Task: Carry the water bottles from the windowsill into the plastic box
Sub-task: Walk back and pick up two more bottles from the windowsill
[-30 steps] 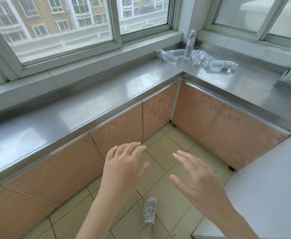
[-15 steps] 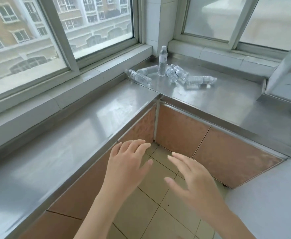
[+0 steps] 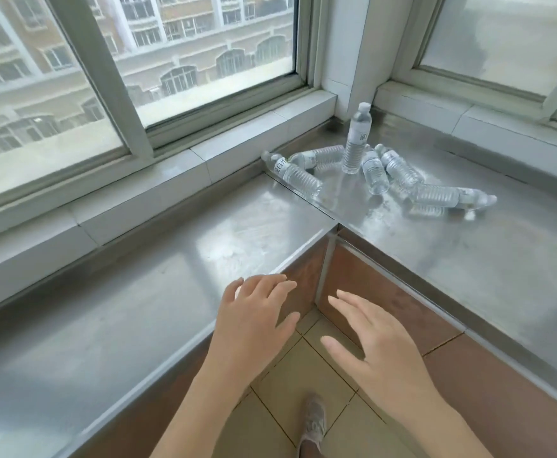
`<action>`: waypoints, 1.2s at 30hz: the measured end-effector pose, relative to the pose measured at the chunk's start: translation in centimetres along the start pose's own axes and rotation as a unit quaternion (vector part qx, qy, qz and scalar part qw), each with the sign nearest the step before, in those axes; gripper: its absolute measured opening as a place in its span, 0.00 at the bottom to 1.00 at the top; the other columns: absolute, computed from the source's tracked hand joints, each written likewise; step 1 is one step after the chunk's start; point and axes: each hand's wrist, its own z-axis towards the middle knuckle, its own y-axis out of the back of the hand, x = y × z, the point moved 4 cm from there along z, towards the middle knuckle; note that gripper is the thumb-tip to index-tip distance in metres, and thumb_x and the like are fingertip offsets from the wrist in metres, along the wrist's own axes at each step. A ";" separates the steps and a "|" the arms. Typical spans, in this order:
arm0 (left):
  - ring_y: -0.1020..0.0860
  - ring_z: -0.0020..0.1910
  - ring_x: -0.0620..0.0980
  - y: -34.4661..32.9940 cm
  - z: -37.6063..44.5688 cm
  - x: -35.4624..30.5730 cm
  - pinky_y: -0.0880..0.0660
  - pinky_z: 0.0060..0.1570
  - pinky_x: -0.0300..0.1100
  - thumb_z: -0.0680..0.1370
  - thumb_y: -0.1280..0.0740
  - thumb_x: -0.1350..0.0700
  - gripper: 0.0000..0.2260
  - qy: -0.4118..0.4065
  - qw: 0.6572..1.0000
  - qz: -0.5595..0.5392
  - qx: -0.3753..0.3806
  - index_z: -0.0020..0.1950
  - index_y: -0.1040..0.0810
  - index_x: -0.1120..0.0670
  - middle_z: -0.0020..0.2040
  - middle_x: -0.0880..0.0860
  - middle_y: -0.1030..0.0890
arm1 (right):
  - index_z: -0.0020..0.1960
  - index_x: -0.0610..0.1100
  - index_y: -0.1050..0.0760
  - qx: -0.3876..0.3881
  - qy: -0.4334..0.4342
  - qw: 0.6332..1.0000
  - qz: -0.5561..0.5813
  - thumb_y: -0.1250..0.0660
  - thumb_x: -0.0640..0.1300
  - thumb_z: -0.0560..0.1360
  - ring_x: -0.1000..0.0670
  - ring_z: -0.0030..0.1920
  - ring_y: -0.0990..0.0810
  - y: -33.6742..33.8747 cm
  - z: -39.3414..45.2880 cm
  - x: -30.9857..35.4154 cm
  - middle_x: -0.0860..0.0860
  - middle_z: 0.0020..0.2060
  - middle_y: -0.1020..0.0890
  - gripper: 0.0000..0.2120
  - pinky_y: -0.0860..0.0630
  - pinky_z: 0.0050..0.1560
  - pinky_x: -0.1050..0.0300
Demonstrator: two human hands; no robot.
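Note:
Several clear water bottles lie in the inner corner of the steel windowsill [image 3: 254,226]. One bottle stands upright [image 3: 356,140]; the others lie flat around it, among them one at the left [image 3: 295,175] and one at the right [image 3: 449,196]. My left hand [image 3: 254,322] hovers over the sill's front edge, fingers spread and holding nothing. Beside it, my right hand [image 3: 376,338] is held over the floor, fingers apart and also holding nothing. Both hands are well short of the bottles. The plastic box is not in view.
The L-shaped sill runs left and right under two large windows [image 3: 171,61]. Brown cabinet panels [image 3: 386,302] sit below it. Beige floor tiles [image 3: 303,375] and my shoe [image 3: 313,421] show between my arms.
I have moved closer to the corner, so the bottles look larger and nearer. Both hands stay apart and hold nothing; the left one has come over the sill's edge.

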 end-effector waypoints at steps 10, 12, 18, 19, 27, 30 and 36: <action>0.22 0.59 0.47 -3.4 13.8 -0.3 0.27 0.59 0.49 0.72 0.36 0.43 0.22 0.047 0.999 -0.012 -0.002 0.64 0.24 0.46 0.61 0.43 0.20 | 0.70 0.54 0.32 0.056 0.013 0.998 -0.015 0.46 0.64 0.73 0.58 0.68 0.35 1.4 14.9 -8.1 0.59 0.69 0.30 0.29 0.44 0.68 0.61; 0.24 0.62 0.47 -4.5 16.2 -0.1 0.29 0.60 0.47 0.73 0.37 0.42 0.27 0.065 0.998 -0.018 0.017 0.71 0.30 0.47 0.66 0.44 0.23 | 0.70 0.54 0.33 0.067 -0.001 0.998 -0.012 0.47 0.64 0.73 0.58 0.68 0.35 1.4 17.0 -9.6 0.60 0.69 0.31 0.29 0.44 0.68 0.62; 0.32 0.71 0.49 -7.7 24.9 0.8 0.37 0.66 0.45 0.77 0.36 0.42 0.31 0.077 0.995 -0.039 0.046 0.78 0.42 0.47 0.75 0.45 0.34 | 0.72 0.54 0.36 0.084 -0.024 0.996 -0.023 0.52 0.66 0.72 0.55 0.71 0.36 1.0 23.3 -13.3 0.59 0.71 0.34 0.32 0.46 0.69 0.59; 0.33 0.71 0.49 -8.2 26.4 1.1 0.37 0.66 0.45 0.78 0.37 0.42 0.31 0.081 0.995 -0.042 0.043 0.78 0.42 0.47 0.75 0.45 0.34 | 0.73 0.55 0.37 0.089 -0.025 0.995 -0.025 0.52 0.66 0.72 0.55 0.71 0.37 0.8 24.5 -13.9 0.58 0.72 0.35 0.32 0.45 0.70 0.58; 0.30 0.66 0.52 -15.2 36.4 5.2 0.28 0.55 0.48 0.77 0.37 0.40 0.33 0.227 0.963 -0.119 0.080 0.78 0.45 0.49 0.74 0.48 0.35 | 0.73 0.57 0.40 0.137 -0.029 0.990 -0.024 0.54 0.67 0.71 0.58 0.72 0.41 -1.4 34.4 -17.2 0.61 0.73 0.39 0.33 0.46 0.72 0.57; 0.30 0.68 0.55 -18.4 39.1 7.3 0.29 0.57 0.51 0.76 0.36 0.39 0.37 0.322 0.922 -0.181 0.113 0.79 0.50 0.50 0.76 0.49 0.38 | 0.73 0.57 0.40 0.151 -0.023 0.988 -0.029 0.53 0.66 0.72 0.57 0.73 0.41 -2.3 37.9 -17.9 0.60 0.74 0.40 0.32 0.48 0.71 0.58; 0.28 0.69 0.48 -23.6 41.6 10.7 0.32 0.68 0.54 0.65 0.29 0.35 0.49 0.490 0.738 -0.461 0.044 0.77 0.53 0.43 0.74 0.47 0.31 | 0.75 0.56 0.47 0.189 -0.021 0.982 0.005 0.40 0.57 0.77 0.56 0.73 0.44 -5.9 44.0 -18.7 0.59 0.74 0.41 0.30 0.49 0.70 0.62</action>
